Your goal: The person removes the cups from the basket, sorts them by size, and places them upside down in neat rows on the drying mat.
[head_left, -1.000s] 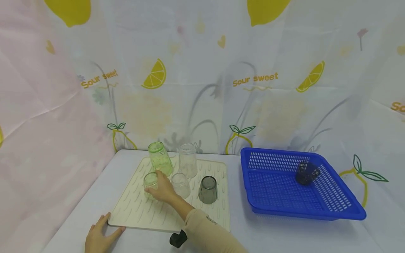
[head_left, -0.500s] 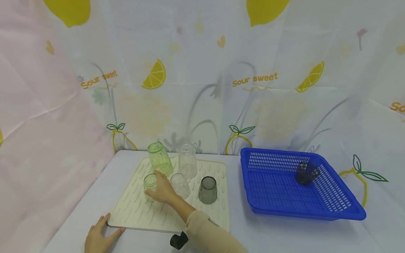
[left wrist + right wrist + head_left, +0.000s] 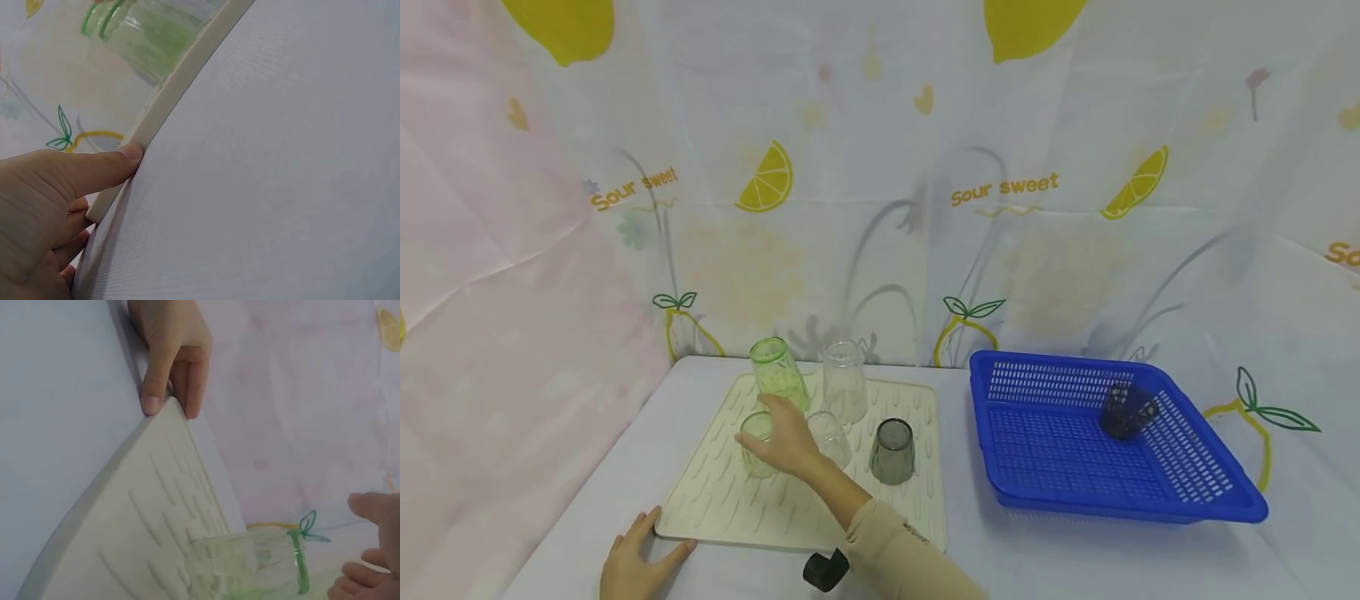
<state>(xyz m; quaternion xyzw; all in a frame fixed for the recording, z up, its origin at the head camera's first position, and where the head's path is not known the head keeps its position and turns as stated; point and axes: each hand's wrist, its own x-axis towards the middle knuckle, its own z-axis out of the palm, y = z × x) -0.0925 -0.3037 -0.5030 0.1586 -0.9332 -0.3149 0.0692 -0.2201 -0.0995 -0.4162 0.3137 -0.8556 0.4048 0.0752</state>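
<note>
My left hand [image 3: 632,558] pinches the near left corner of a cream ribbed drying mat [image 3: 707,510], thumb on the front edge and fingers along the side. Above a short pale-green glass [image 3: 760,468] on the mat is my right hand [image 3: 792,440], thumb and fingers spread apart. In the right wrist view that hand shows beyond the green rim of the glass [image 3: 250,565], with a gap between them. Behind stand a tall green glass [image 3: 782,377] and a tall clear glass [image 3: 845,385]. Right of the hand are a short clear glass [image 3: 832,440] and a short grey glass [image 3: 893,454].
A blue perforated basket [image 3: 1120,504] sits to the right of the mat, with a dark glass [image 3: 1123,414] inside near its right wall. A black object [image 3: 825,571] shows beside the right sleeve. A lemon-print cloth [image 3: 865,250] hangs behind the table.
My right hand has let go of the short pale-green glass: its fingers have spread and risen slightly. The left hand stays at the mat's corner.
</note>
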